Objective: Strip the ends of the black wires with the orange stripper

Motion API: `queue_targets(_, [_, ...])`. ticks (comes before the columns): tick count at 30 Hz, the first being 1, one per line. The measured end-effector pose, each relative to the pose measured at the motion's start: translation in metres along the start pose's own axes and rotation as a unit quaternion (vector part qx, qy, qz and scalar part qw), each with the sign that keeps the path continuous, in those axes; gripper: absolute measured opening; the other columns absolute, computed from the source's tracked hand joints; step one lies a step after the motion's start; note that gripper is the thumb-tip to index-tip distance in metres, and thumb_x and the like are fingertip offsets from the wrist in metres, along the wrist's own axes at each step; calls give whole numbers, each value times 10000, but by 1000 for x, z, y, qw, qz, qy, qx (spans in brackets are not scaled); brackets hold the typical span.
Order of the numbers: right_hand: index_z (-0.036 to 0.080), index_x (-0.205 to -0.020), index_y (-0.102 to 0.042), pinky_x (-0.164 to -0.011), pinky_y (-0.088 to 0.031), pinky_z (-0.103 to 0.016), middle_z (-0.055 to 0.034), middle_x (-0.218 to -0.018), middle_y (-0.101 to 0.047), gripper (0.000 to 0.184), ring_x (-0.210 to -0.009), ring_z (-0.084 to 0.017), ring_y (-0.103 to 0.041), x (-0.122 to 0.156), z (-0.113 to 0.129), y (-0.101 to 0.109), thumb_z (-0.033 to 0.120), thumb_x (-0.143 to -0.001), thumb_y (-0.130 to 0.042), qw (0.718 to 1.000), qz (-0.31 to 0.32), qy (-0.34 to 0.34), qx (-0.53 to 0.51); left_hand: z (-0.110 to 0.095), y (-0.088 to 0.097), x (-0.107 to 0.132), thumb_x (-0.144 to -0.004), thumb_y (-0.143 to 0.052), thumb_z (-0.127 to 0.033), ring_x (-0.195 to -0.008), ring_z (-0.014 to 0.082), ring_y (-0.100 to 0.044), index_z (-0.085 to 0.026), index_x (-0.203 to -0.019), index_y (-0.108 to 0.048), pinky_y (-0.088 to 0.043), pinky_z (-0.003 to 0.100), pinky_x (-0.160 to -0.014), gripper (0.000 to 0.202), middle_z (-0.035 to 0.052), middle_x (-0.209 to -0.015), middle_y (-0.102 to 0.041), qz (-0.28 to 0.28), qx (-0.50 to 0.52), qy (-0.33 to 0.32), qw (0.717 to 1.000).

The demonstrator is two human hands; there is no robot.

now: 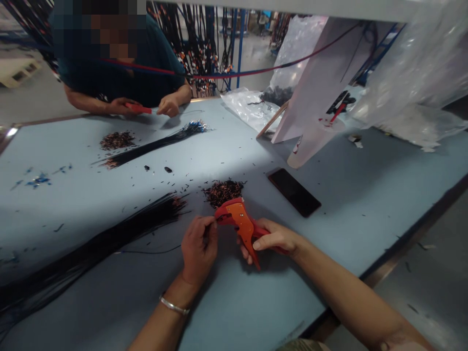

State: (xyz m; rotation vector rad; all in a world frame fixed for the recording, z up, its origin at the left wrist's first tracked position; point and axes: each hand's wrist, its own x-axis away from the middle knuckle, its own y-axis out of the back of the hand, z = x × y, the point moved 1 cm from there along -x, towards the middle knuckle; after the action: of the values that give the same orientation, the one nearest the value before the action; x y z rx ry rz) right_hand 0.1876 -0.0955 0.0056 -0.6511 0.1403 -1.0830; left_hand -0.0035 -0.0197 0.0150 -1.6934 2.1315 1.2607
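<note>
My right hand is wrapped round the handles of an orange and red wire stripper. Its jaws point left, toward my left hand. The fingers of that hand are pinched together right at the jaws, on a thin dark wire that trails off to the left over the table; its end at the jaws is hard to see. Just behind the tool lies a heap of black and copper-coloured offcuts. To the left a thick bundle of black wires lies across the table, its copper-coloured ends toward the heap.
Across the table a co-worker's hands hold a red-handled tool. Near them lie another wire bundle and offcut pile. A phone, a tilted-looking plastic cup and plastic bags are to the right.
</note>
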Motion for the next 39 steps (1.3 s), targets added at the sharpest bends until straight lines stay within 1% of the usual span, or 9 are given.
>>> queue_targets(3, [83, -1004, -615, -589, -541, -261, -77, -815, -662, 405, -677, -161, -659, 1, 0, 0, 337, -724, -759, 1000, -7, 4, 4, -1, 0, 0, -894, -517, -126, -555, 94, -473, -180, -843, -595, -368, 207, -547, 108, -36, -632, -528, -8, -5, -18, 1000])
queue_targets(7, [97, -960, -615, -523, -523, -226, -48, -768, -639, 380, -629, -143, -635, 2, 0, -1, 360, -727, -759, 999, -21, 15, 37, 0, 1, 0, -889, -525, -127, -565, 99, -492, -180, -852, -597, -389, 212, -554, 97, -27, -644, -555, -11, -3, -39, 999])
queue_targets(12, [107, -910, -606, -429, -460, -176, -16, -696, -605, 358, -537, -110, -583, 0, -2, -2, 379, -731, -755, 996, -49, 21, 68, 0, 2, 0, -888, -532, -119, -559, 92, -501, -176, -854, -608, -386, 202, -543, 100, -28, -643, -569, -12, 1, -27, 1000])
queue_targets(16, [103, -891, -602, -429, -469, -180, -17, -683, -603, 358, -525, -106, -576, -1, -2, -4, 376, -722, -762, 996, -57, 22, 64, -2, 3, -2, -885, -533, -122, -535, 81, -489, -173, -848, -615, -371, 192, -522, 103, -35, -636, -573, -16, 11, -18, 1000])
queue_targets(21, [104, -896, -604, -431, -486, -191, -21, -682, -617, 368, -533, -115, -591, -2, 1, -6, 379, -711, -763, 998, -47, 17, 50, 0, 3, 0, -891, -533, -167, -506, 78, -454, -176, -817, -627, -354, 195, -506, 120, -41, -604, -535, -8, 9, 15, 1000])
queue_targets(27, [103, -877, -600, -407, -465, -178, -11, -657, -614, 358, -496, -106, -582, -1, -1, -6, 377, -715, -764, 997, -59, 16, 53, 3, 2, 3, -892, -540, -167, -517, 82, -440, -181, -837, -629, -345, 198, -509, 106, -39, -626, -535, -2, 9, 23, 1000])
queue_targets(31, [107, -864, -589, -365, -417, -158, -2, -627, -605, 365, -474, -101, -570, 0, -4, -5, 400, -730, -761, 995, -72, 20, 65, 4, 2, 3, -891, -546, -164, -527, 80, -451, -183, -828, -624, -350, 194, -521, 102, -43, -640, -538, -2, 12, 26, 1000])
queue_targets(39, [118, -822, -568, -353, -422, -158, 19, -575, -575, 371, -430, -85, -534, -1, -4, -10, 426, -736, -757, 993, -78, 24, 80, 2, 3, 2, -892, -539, -155, -516, 69, -458, -178, -843, -639, -367, 176, -515, 114, -46, -639, -559, 0, 24, 43, 999])
